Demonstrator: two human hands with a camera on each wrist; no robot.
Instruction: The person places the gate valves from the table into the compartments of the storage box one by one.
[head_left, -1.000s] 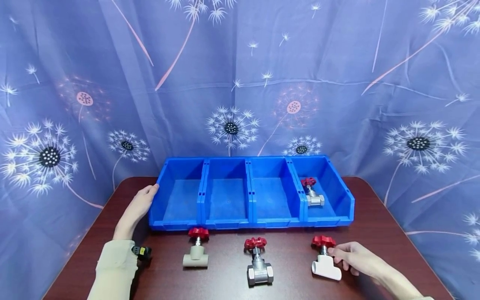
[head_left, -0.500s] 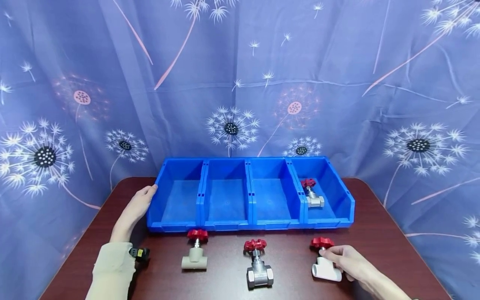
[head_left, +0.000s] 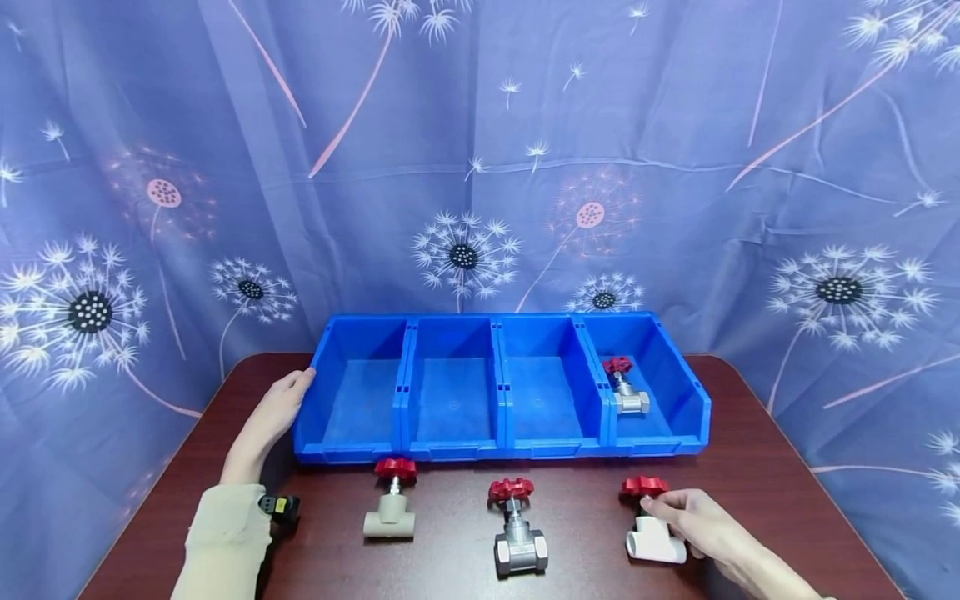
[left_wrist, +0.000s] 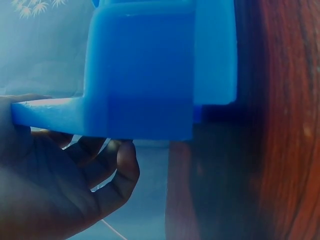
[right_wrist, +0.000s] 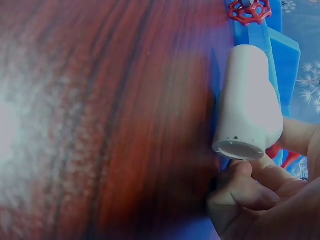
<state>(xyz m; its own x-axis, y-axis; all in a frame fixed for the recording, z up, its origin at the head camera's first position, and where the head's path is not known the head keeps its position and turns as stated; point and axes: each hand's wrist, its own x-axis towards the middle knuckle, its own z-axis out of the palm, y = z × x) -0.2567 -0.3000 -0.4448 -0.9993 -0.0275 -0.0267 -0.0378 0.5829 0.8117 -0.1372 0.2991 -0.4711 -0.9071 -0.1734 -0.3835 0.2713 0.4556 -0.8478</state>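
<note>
My right hand (head_left: 697, 521) pinches a white plastic valve (head_left: 656, 542) at its neck, just below the red handwheel (head_left: 643, 486). In the right wrist view the white tee-shaped body (right_wrist: 245, 105) lies past the fingers, one round open end facing the camera. My left hand (head_left: 277, 408) holds the left side wall of the blue four-part storage bin (head_left: 352, 454); the left wrist view has its fingers (left_wrist: 127, 165) curled below the wall's rim (left_wrist: 50, 111). A beige plastic valve (head_left: 390, 523) and a steel valve (head_left: 521, 550), both with red handwheels, lie in front of the bin.
Another steel valve with a red handwheel (head_left: 630, 400) lies in the rightmost compartment. The other compartments hold nothing. A dark wooden table (head_left: 450, 575) carries everything, and a blue dandelion-print curtain (head_left: 465, 125) hangs right behind the bin.
My right hand has shifted left onto the white valve's neck, from its side. The valve has moved very slightly right since half a second ago. My left hand stays on the bin.
</note>
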